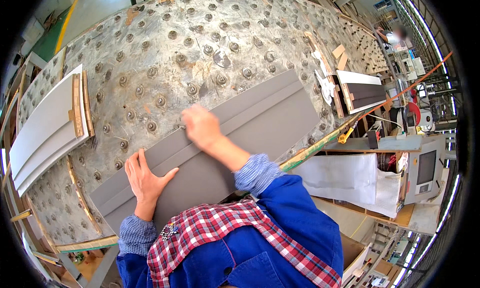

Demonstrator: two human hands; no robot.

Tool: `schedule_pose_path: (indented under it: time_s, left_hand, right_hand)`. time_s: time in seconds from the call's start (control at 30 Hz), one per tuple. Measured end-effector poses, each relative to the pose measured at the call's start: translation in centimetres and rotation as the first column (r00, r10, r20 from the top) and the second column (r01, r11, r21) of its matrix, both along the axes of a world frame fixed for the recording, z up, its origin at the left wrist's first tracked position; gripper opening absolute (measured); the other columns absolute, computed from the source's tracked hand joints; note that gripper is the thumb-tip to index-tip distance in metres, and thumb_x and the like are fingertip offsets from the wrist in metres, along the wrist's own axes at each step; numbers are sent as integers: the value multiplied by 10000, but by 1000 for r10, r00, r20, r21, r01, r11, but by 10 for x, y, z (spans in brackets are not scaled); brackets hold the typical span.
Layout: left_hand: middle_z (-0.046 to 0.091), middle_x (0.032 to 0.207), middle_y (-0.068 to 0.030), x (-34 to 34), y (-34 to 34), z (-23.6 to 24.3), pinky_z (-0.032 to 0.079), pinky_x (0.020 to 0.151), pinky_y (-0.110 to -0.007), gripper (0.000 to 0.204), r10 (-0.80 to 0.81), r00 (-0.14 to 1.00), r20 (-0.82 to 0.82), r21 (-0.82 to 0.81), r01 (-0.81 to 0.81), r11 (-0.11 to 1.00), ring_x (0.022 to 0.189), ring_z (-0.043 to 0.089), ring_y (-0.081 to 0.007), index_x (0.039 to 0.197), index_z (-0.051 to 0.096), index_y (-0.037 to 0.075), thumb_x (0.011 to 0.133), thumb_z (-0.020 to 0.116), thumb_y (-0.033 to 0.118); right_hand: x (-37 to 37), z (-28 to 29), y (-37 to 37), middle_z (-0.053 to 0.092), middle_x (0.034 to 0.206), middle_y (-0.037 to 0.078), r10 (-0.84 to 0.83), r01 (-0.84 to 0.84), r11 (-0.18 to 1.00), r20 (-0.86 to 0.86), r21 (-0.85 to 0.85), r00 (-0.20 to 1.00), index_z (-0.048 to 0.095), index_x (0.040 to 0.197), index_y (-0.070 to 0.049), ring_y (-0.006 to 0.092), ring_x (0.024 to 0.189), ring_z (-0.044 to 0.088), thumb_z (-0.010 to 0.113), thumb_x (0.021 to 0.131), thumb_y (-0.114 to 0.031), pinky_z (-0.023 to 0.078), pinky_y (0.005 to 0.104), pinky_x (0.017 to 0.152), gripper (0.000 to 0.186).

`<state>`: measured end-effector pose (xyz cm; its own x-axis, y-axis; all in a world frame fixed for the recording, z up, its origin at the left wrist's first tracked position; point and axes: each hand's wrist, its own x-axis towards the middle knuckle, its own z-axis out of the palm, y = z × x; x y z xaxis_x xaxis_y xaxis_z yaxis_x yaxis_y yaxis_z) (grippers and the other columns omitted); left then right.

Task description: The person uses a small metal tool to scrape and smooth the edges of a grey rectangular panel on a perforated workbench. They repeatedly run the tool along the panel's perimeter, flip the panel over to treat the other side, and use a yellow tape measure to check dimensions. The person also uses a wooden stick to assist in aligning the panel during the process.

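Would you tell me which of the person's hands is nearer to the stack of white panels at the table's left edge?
Left. The left hand lies flat on the grey panel, closer to the white panels; the right hand is farther right.

Left hand [144,177] lies flat, palm down, fingers together pointing up and away, thumb spread out to the right. Left wrist straight, forearm short in view, coming up from the lower edge in a blue checked cuff. Right hand [200,125] reaches further forward, loosely curled, knuckles up, fingertips pressed down at its far left edge, slightly blurred. Right forearm bare from wrist to mid-arm, running diagonally down-right into a rolled blue checked sleeve. Both arms apart, not crossing
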<state>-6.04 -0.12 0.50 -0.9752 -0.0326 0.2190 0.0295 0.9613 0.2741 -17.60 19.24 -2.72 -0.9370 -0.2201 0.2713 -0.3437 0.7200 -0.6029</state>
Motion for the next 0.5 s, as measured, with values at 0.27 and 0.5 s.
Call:
schedule_pose_path:
  time_s: [0.27, 0.5]
  left_hand:
    - [478, 1118, -178, -3, 4, 1, 341, 991, -467, 967, -14, 1000, 20, 24, 13, 1000, 1076, 440, -355, 1212, 471, -48, 582, 777, 618]
    - [471, 1126, -200, -8, 19, -4, 320, 996, -483, 985, 1, 1000, 14, 27, -2, 1000, 1077, 432, -366, 1206, 462, -70, 585, 766, 631]
  right_hand:
    - [-88, 4, 193, 599, 931, 125, -304, 309, 757, -109, 575, 947, 653, 877, -79, 326, 940, 592, 535, 822, -100, 499, 443, 760, 132]
    - [-20, -11, 56, 560, 841, 121, -128, 181, 950, -208, 255, 970, 582, 818, -75, 331, 792, 572, 526, 744, -62, 482, 435, 677, 94]
